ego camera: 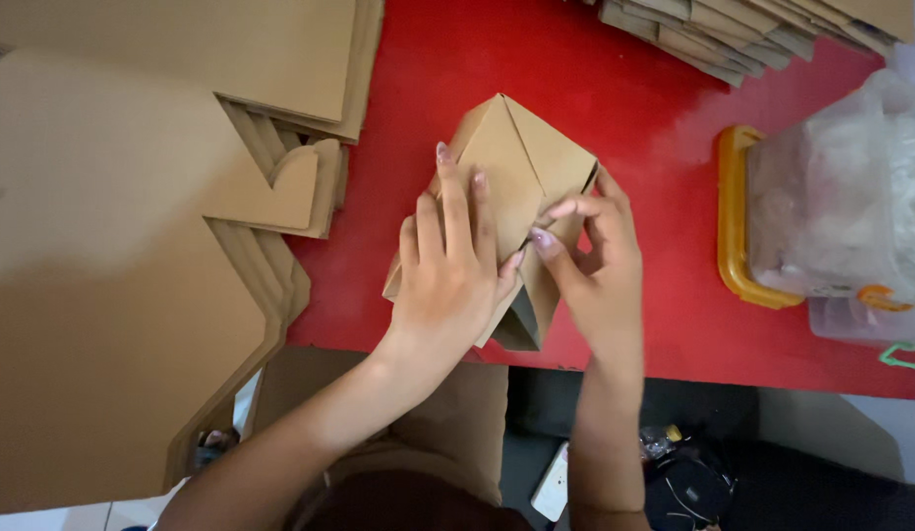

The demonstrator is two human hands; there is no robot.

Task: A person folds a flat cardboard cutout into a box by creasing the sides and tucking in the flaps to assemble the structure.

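Note:
A brown cardboard box [521,157], partly folded, lies on the red table [634,108] in the middle of the view. My left hand [452,270] lies flat on top of its flaps, fingers spread and pressing down. My right hand [595,261] pinches a flap at the box's right side, thumb and fingers closed on the cardboard edge. The lower part of the box is hidden under both hands.
A tall stack of flat die-cut cardboard blanks [133,197] fills the left side. More folded cardboard pieces [742,34] lie at the top right. A plastic container with an orange rim [737,241], holding clear bags, stands at the right. A phone [554,482] lies below the table edge.

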